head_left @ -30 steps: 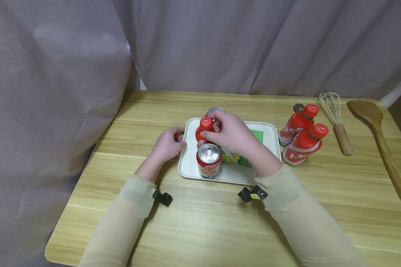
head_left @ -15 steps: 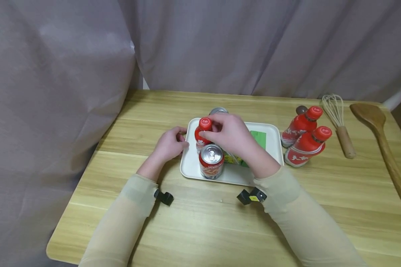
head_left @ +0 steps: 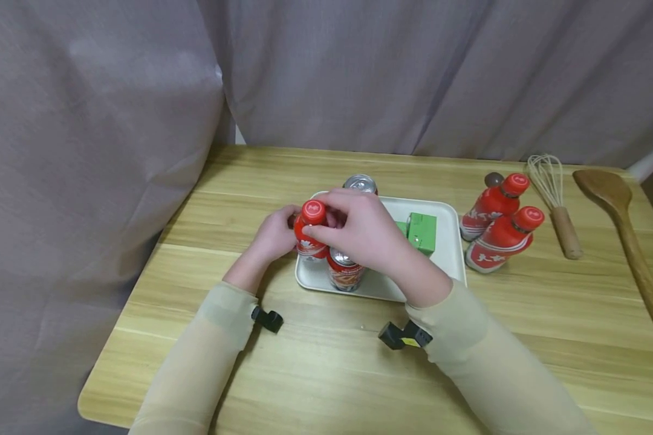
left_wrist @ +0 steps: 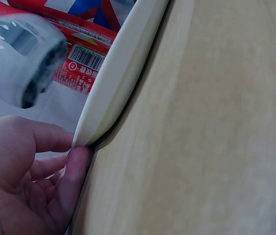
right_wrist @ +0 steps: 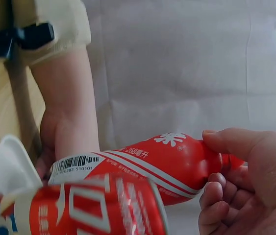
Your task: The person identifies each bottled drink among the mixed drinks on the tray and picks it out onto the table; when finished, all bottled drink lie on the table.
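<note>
My right hand [head_left: 367, 226] grips a red plastic bottle [head_left: 310, 235] with a red cap around its neck and shoulder. The bottle is lifted over the left side of the white tray [head_left: 448, 235]; in the left wrist view its base [left_wrist: 25, 63] hangs clear of the tray floor. My left hand [left_wrist: 35, 171] pinches the tray's rim [left_wrist: 115, 78] between thumb and fingers. A red drink can [head_left: 345, 277] stands on the tray in front of the bottle, partly hidden by it. Another can [head_left: 360, 183] shows behind my right hand.
Green cartons [head_left: 421, 234] sit on the tray's right half, partly hidden by my right hand. Beside the tray stand two similar red bottles [head_left: 497, 238]. Farther right lie a whisk [head_left: 555, 205] and a wooden spatula [head_left: 626, 241]. A grey curtain [head_left: 332, 78] hangs behind the table.
My right hand has lifted the bottle off its spot and carried it left, close to my left hand. More of the green cartons shows now. My left hand stays at the tray's rim.
</note>
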{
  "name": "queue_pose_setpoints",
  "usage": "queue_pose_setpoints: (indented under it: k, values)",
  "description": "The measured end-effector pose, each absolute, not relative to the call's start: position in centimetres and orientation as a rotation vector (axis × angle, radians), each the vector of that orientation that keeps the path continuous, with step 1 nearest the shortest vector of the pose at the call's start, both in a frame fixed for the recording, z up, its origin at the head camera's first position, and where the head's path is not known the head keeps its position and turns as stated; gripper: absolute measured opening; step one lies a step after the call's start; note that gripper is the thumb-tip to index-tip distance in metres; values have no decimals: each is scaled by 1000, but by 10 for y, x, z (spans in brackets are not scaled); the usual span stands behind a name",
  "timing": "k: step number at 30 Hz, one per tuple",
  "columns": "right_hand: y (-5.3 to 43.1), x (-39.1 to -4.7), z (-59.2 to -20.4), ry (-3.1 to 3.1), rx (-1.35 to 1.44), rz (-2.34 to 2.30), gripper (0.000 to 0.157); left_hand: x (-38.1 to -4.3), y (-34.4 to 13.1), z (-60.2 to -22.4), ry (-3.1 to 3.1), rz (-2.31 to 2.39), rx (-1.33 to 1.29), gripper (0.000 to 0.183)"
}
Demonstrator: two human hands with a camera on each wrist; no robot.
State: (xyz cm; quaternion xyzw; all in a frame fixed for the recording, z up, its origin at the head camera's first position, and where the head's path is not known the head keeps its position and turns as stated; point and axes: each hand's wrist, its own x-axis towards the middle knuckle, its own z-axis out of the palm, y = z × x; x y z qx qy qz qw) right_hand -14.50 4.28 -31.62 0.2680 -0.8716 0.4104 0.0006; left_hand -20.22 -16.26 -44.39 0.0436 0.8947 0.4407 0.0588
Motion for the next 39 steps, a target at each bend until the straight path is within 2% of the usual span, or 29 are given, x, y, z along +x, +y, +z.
queue_pose_setpoints:
  k: [7, 21, 31, 39]
  values:
    - [40, -126, -316, -2735, 964, 1257, 28, -202, -165, -444, 2732, 1315, 203, 49]
    - [61, -82, -330, -2638, 1103, 1295, 21, -199, -160, -441, 2591, 1406, 77, 53]
    - [107, -62, -333, -2635, 995, 1433, 28, -200, -162, -443, 2595, 1422, 83, 51]
    - [168, -42, -342, -2565, 794, 1348, 40, -199, -159, -443, 2608, 1414, 107, 50]
